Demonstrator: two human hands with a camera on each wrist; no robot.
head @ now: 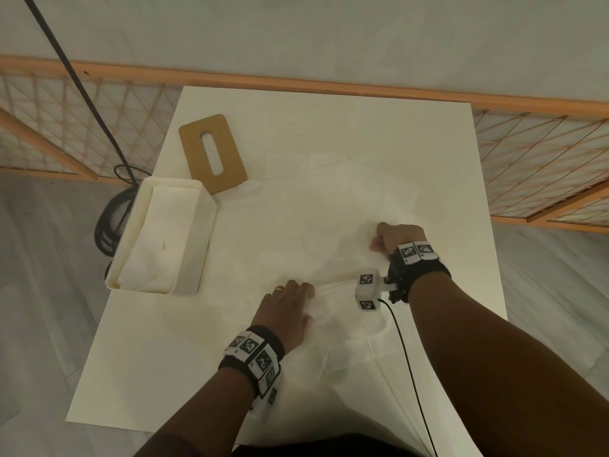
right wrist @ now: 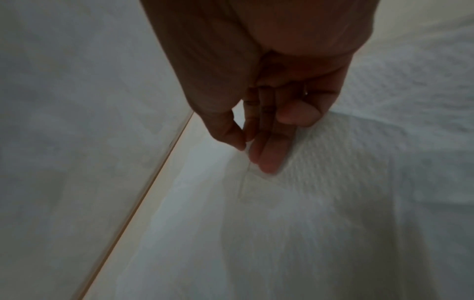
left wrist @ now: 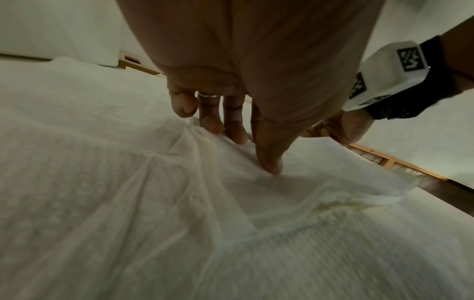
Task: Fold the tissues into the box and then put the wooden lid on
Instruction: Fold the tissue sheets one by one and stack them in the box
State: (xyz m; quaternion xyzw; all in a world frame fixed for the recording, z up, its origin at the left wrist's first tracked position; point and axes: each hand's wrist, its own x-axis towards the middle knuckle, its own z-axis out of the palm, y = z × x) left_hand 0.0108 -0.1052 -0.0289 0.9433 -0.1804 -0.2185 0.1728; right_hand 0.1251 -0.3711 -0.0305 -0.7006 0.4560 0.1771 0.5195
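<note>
Hands: your right hand [head: 397, 237] pinches the tissue [head: 329, 209] edge, left hand [head: 285, 308] presses it flat; box [head: 158, 237] lies leftward.

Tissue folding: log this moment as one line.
left hand presses tissue | right hand pinches tissue edge | box open | wooden lid aside

White table [head: 138, 357] bears tissues [head: 329, 209], box [head: 191, 258] and wooden lid [head: 230, 150].
</note>
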